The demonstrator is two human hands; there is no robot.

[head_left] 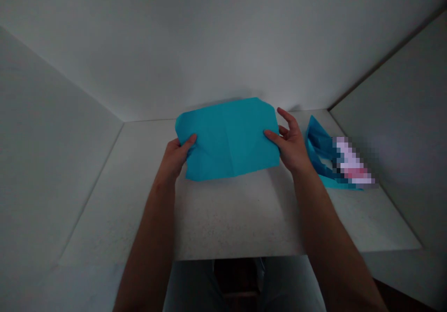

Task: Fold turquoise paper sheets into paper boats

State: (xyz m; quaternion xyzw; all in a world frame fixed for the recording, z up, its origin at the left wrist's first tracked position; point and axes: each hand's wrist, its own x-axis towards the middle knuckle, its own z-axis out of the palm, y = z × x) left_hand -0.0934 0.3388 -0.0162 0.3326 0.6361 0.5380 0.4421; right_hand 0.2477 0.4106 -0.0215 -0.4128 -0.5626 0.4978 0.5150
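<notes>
A turquoise sheet of paper (228, 139) is held up over the table by its two sides. It has a faint crease down the middle and uneven, cut-looking corners. At its left edge, my left hand (178, 153) is closed with the thumb on the front face and the fingers hidden behind. My right hand (289, 139) pinches the right edge, thumb in front, with the index finger lifted away from the paper. The far edge of the sheet is close to the back wall.
On the right of the white table (237, 223) lie blue-turquoise pieces (317, 139), folded or crumpled. Beside them is a pinkish-white item (352, 163), blurred by pixels. White walls (223, 42) enclose the table at the back and both sides. My legs (192, 286) are below the front edge.
</notes>
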